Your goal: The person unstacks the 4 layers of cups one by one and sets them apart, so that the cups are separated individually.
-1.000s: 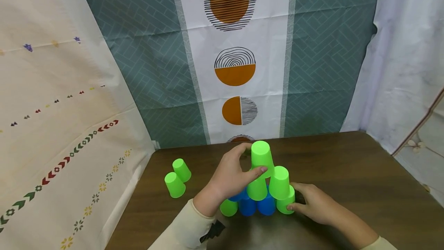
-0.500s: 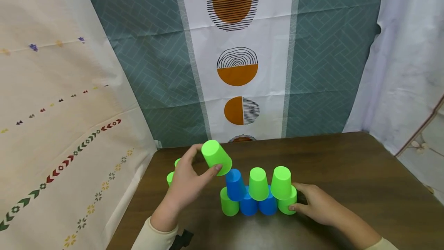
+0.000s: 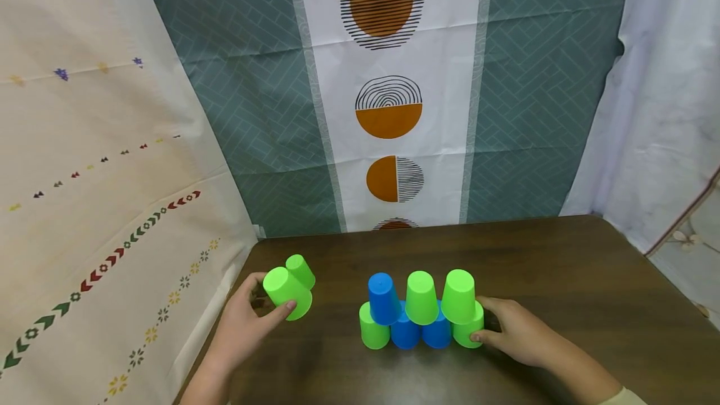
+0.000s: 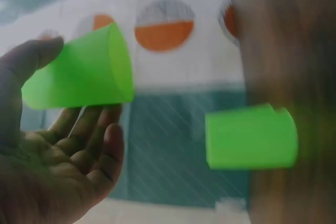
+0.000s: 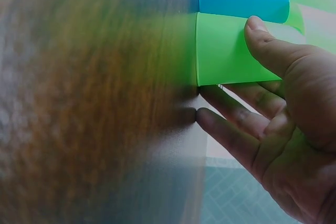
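At the left of the table my left hand (image 3: 239,330) grips a tilted green cup (image 3: 288,294) between thumb and fingers. Beside it a standing green cup (image 3: 301,270) shows its upturned base; that neighbour appears in the left wrist view as a green cup (image 4: 252,138). Upside-down cups form two rows in the middle. The upper row has a blue cup (image 3: 384,299) and two green ones, the nearer to centre being a green cup (image 3: 422,297). My right hand (image 3: 517,333) holds the lower row's right-end green cup (image 5: 231,51), its thumb on the near side.
The lower row also has a green cup (image 3: 374,326) at its left end and two blue cups, one of them a blue cup (image 3: 437,332). A dark wooden table (image 3: 540,255) lies beneath everything. Patterned cloth (image 3: 253,111) hangs behind and at both sides.
My left hand has carried the green cup off the top of the stack, leftward to near the standing green cup. The right hand stays at the lower right cup.
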The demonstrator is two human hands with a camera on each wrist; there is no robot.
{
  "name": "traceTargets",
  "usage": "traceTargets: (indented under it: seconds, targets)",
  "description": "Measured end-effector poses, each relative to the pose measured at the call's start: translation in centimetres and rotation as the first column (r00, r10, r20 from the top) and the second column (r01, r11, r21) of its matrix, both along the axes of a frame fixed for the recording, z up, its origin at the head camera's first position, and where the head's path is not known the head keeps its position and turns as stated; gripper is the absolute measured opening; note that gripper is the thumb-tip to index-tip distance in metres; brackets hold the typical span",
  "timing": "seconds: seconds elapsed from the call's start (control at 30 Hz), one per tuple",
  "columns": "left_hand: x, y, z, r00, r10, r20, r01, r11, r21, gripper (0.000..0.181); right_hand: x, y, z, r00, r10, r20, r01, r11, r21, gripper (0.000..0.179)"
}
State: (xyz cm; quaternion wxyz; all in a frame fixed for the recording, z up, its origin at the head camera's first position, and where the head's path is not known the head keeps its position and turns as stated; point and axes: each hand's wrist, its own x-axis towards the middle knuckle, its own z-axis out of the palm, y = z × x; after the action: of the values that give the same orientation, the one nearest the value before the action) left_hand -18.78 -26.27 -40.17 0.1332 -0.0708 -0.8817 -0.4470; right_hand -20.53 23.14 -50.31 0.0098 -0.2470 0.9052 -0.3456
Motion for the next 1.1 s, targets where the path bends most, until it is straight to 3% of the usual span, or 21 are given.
traceTargets:
  seconds: [0.3, 0.47, 0.6, 0.87, 1.1]
  targets:
    - [0.3, -3.9, -3.7, 0.988, 0.014, 0.153, -0.017, 1.0, 0.018, 0.052, 0.1, 0.1, 0.1, 1.0, -0.011, -0.001, 0.011, 1.0, 0.001, 0.061]
    - [0.2, -5.1, -5.0, 0.975, 0.064, 0.211, -0.051, 0.997, -0.063, 0.053, 0.1, 0.1, 0.0, 1.0, -0.006, -0.005, 0.006, 1.0, 0.004, 0.06]
    - [-0.1, -5.5, -5.6, 0.972, 0.084, 0.22, -0.063, 0.993, -0.099, 0.052, 0.1, 0.0, 0.0, 1.0, -0.009, -0.001, 0.009, 1.0, 0.002, 0.06]
    - [-0.8, -6.1, -6.6, 0.958, 0.078, 0.274, -0.056, 0.995, -0.087, 0.053, 0.1, 0.0, 0.0, 1.0, -0.008, -0.001, 0.008, 1.0, -0.002, 0.061]
    - [-1.2, -6.3, -7.6, 0.958, 0.057, 0.28, -0.027, 0.994, -0.11, 0.056, 0.1, 0.0, 0.0, 1.0, -0.011, -0.014, 0.011, 1.0, 0.003, 0.06]
